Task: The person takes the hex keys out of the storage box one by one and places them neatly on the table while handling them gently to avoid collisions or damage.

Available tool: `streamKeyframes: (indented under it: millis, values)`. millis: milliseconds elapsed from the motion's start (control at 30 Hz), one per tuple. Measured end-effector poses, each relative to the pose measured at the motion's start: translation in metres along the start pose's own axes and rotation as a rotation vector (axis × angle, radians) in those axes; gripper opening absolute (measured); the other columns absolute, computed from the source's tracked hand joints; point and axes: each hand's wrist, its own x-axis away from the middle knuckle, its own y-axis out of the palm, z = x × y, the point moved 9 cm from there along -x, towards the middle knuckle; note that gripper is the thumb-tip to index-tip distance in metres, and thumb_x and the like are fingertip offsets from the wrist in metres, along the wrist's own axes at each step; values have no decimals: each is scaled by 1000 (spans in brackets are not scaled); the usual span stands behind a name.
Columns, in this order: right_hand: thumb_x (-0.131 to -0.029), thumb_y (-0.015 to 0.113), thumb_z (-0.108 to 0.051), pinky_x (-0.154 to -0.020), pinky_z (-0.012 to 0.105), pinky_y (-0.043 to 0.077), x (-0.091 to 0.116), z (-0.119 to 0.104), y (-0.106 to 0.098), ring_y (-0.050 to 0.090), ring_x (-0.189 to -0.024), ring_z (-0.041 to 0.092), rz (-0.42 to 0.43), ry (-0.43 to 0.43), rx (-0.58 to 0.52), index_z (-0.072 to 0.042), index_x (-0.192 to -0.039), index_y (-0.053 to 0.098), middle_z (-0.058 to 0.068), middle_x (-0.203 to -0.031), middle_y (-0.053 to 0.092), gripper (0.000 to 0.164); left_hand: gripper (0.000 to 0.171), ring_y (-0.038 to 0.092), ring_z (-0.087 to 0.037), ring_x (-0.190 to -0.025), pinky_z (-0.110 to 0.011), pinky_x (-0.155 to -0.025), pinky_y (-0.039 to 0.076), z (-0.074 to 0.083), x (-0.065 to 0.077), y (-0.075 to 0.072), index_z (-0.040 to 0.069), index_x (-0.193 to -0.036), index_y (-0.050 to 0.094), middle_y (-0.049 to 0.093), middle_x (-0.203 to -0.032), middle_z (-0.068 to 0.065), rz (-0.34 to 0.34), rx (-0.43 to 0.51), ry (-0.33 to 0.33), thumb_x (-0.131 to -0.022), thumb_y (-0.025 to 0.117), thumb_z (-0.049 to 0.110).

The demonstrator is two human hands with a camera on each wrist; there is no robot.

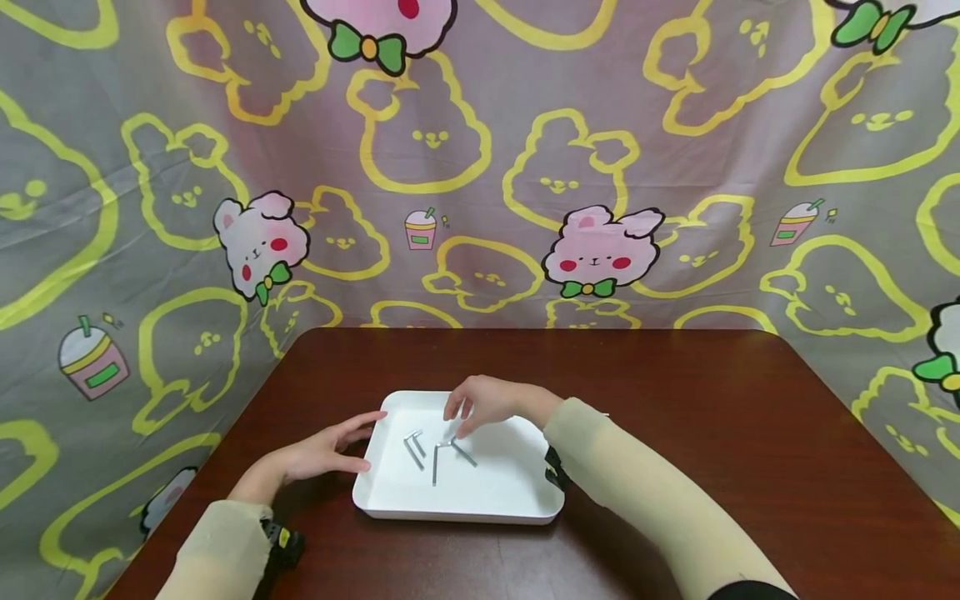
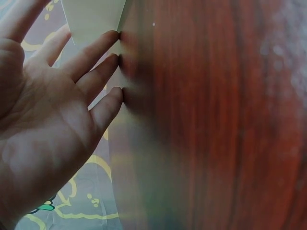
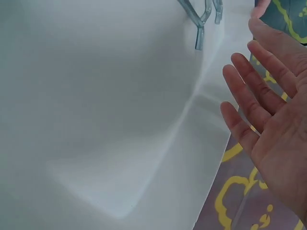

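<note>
Metal L-shaped keys (image 1: 436,465) lie just below the relaxed right hand (image 1: 487,402), left hand (image 1: 324,452) outspread.

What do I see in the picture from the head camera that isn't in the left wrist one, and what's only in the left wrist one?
Only the head view shows the right hand and the bent metal pieces lying near it. Only the left wrist view shows the palm of the left hand spread out clearly. Both show that left hand, some of the white tray, the brown table and the patterned cloth.
</note>
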Motion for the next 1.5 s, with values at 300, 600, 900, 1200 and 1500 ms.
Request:
streamKeyframes:
  millis: [300, 600, 900, 1200, 1500]
  values:
    - [-77, 80, -1, -71, 21, 48, -6, 8, 10, 59, -76, 8, -29, 73, -12, -7, -98, 73, -2, -89, 68, 22, 82, 25, -44, -139, -68, -104, 23, -1, 0, 0, 16, -154, 24, 25, -155, -23, 0, -8, 10, -88, 72, 22]
    - [-74, 80, 5, -67, 20, 46, -10, 11, 21, 55, -69, 6, -28, 106, 19, -9, -87, 75, -6, -75, 63, 20, 81, 26, -44, -139, -67, -104, 24, 0, -1, 0, 15, -154, 24, 25, -155, -23, -6, -8, 18, -89, 71, 22]
    - [-76, 79, 5, -63, 18, 44, -15, 15, 31, 50, -65, 4, 8, 116, 12, -11, -81, 75, -9, -69, 61, 17, 81, 26, -44, -139, -67, -103, 24, 0, -1, 0, 16, -155, 24, 25, -154, -23, -4, -5, 14, -89, 71, 22]
    - [-77, 80, 1, -63, 18, 43, -14, 18, 30, 50, -64, 4, 29, 138, 10, -12, -76, 74, -9, -68, 62, 14, 81, 25, -44, -139, -68, -103, 23, 1, -1, 0, 17, -155, 24, 24, -155, -23, 2, -2, -1, -89, 71, 22]
    - [-79, 80, -5, -61, 17, 42, -16, 23, 32, 49, -62, 3, 22, 147, 25, -10, -73, 75, -10, -65, 62, 9, 81, 25, -44, -139, -68, -103, 23, 1, -1, 0, 17, -155, 24, 24, -155, -22, 0, -2, -3, -89, 71, 22]
